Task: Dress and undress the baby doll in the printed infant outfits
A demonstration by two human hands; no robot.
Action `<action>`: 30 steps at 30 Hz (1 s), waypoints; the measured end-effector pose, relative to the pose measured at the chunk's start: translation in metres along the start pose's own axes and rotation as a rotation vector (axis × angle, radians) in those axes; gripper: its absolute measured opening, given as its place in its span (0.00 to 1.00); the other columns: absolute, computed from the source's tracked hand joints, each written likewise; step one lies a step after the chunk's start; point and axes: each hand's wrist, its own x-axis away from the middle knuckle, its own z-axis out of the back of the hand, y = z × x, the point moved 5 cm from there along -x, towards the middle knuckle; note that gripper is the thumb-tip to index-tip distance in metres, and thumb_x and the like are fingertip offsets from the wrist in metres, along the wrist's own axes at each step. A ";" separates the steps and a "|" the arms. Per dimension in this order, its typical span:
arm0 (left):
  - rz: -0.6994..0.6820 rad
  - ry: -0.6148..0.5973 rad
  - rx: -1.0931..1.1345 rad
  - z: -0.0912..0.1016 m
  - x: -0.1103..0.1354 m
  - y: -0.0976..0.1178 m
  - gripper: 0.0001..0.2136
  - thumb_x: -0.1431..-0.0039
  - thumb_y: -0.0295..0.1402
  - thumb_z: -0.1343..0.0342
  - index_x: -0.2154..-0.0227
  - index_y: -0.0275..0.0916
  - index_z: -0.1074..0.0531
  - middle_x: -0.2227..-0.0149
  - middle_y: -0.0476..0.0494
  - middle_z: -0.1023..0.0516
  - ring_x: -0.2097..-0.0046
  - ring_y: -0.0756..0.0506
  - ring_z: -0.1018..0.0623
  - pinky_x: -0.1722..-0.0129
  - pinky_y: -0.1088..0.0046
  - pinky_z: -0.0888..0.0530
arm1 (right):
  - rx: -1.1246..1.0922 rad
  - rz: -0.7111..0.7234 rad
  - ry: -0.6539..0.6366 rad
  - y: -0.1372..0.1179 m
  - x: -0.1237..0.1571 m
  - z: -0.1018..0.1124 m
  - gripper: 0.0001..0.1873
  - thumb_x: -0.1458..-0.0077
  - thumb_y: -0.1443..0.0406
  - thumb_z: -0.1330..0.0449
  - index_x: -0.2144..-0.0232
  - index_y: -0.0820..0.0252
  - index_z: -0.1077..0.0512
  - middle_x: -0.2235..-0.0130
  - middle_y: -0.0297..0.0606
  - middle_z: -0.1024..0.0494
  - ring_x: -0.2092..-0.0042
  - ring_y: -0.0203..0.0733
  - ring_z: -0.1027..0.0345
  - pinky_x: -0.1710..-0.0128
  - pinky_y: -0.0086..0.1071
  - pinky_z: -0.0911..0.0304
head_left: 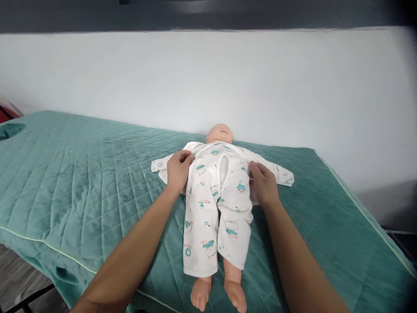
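A baby doll [220, 133] lies on its back on a green quilted bed cover [81, 182], head toward the wall and bare feet toward me. It wears a white printed top [215, 152] and matching white trousers [215, 217]. My left hand [177, 170] is at the doll's side, its fingers curled onto the edge of the top by the left sleeve. On the other side, my right hand [263, 182] rests at the waist with its fingers closed on the trousers' fabric.
A white wall [228, 78] runs right behind the doll's head. The padded table has a face hole [11, 129] at the far left. Its front edge and right edge drop away to a dark floor.
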 end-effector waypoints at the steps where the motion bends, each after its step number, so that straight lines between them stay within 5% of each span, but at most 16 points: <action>1: -0.077 0.001 -0.061 -0.002 -0.007 0.005 0.07 0.43 0.34 0.40 0.63 0.39 0.22 0.60 0.43 0.19 0.56 0.43 0.21 0.51 0.66 0.27 | 0.021 -0.022 0.051 0.002 -0.002 0.004 0.22 0.45 0.44 0.40 0.69 0.57 0.24 0.71 0.36 0.23 0.68 0.44 0.29 0.68 0.38 0.30; 4: -0.262 -0.108 -0.216 -0.020 -0.029 0.017 0.06 0.42 0.33 0.41 0.65 0.40 0.21 0.57 0.42 0.19 0.50 0.42 0.23 0.46 0.63 0.29 | 0.064 0.030 0.214 -0.002 -0.012 0.009 0.16 0.45 0.51 0.38 0.67 0.58 0.24 0.69 0.36 0.22 0.68 0.41 0.30 0.65 0.36 0.31; 8: -0.182 -0.351 -0.214 -0.038 -0.050 0.012 0.07 0.40 0.37 0.43 0.67 0.40 0.23 0.56 0.42 0.18 0.51 0.42 0.22 0.44 0.62 0.30 | 0.099 0.152 0.248 -0.013 -0.037 -0.008 0.11 0.47 0.58 0.38 0.65 0.58 0.23 0.66 0.38 0.20 0.65 0.42 0.29 0.59 0.38 0.31; 11: -0.158 -0.499 -0.162 -0.038 -0.051 0.011 0.09 0.40 0.40 0.43 0.68 0.40 0.26 0.48 0.43 0.21 0.46 0.42 0.24 0.42 0.64 0.32 | 0.072 0.207 0.132 -0.016 -0.054 -0.023 0.11 0.50 0.58 0.35 0.66 0.58 0.24 0.59 0.41 0.19 0.58 0.45 0.26 0.52 0.41 0.32; 15: -0.125 -0.629 -0.162 -0.032 -0.045 0.014 0.10 0.42 0.43 0.41 0.69 0.41 0.29 0.41 0.44 0.26 0.41 0.41 0.27 0.39 0.64 0.35 | 0.065 0.153 -0.191 -0.013 -0.061 -0.034 0.12 0.48 0.54 0.34 0.68 0.56 0.27 0.52 0.41 0.19 0.49 0.48 0.27 0.45 0.44 0.36; 19: -0.055 -0.644 -0.129 -0.034 -0.047 0.010 0.10 0.41 0.41 0.42 0.70 0.41 0.32 0.47 0.44 0.23 0.47 0.42 0.25 0.44 0.65 0.32 | 0.132 0.112 -0.389 -0.014 -0.057 -0.031 0.17 0.46 0.51 0.36 0.73 0.56 0.32 0.43 0.40 0.23 0.45 0.49 0.30 0.46 0.42 0.38; 23: -0.018 -0.481 -0.126 -0.039 -0.057 0.001 0.08 0.41 0.38 0.43 0.71 0.41 0.33 0.69 0.49 0.25 0.67 0.47 0.28 0.60 0.69 0.31 | 0.145 0.099 -0.440 -0.016 -0.054 -0.030 0.19 0.44 0.50 0.38 0.76 0.56 0.34 0.44 0.39 0.23 0.46 0.49 0.31 0.49 0.39 0.38; 26: -0.042 -0.360 -0.151 -0.042 -0.061 -0.001 0.08 0.41 0.36 0.43 0.73 0.41 0.34 0.76 0.52 0.31 0.71 0.48 0.33 0.65 0.71 0.34 | 0.175 0.098 -0.313 -0.014 -0.056 -0.029 0.17 0.44 0.51 0.39 0.75 0.56 0.32 0.60 0.37 0.20 0.56 0.45 0.30 0.56 0.37 0.39; 30: -0.054 -0.306 -0.208 -0.045 -0.059 0.000 0.07 0.40 0.34 0.43 0.72 0.41 0.33 0.76 0.52 0.31 0.71 0.48 0.32 0.62 0.69 0.33 | 0.279 0.085 -0.094 -0.011 -0.060 -0.029 0.17 0.45 0.52 0.41 0.76 0.56 0.32 0.73 0.31 0.29 0.68 0.39 0.38 0.64 0.35 0.42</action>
